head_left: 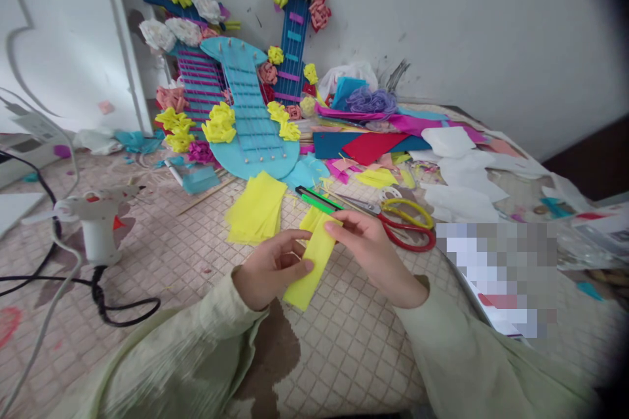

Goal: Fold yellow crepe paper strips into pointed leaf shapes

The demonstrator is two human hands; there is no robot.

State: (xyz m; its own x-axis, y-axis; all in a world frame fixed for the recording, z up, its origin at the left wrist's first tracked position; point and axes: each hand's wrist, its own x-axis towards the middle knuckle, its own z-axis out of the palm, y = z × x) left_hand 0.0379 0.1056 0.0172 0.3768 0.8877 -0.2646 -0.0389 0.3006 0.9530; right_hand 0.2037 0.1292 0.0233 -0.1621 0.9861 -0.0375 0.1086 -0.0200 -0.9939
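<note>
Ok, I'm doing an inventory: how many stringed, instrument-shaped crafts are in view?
3 show clearly: the light-blue craft in front, the purple-barred craft behind it on the picture's left, and the dark-blue craft behind on the right. Others may be hidden.

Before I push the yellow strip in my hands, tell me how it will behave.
The yellow strip looks thin, so it is probably light and easily bent. Its near end juts out flat past the left hand, so it may have slight stiffness.
</note>
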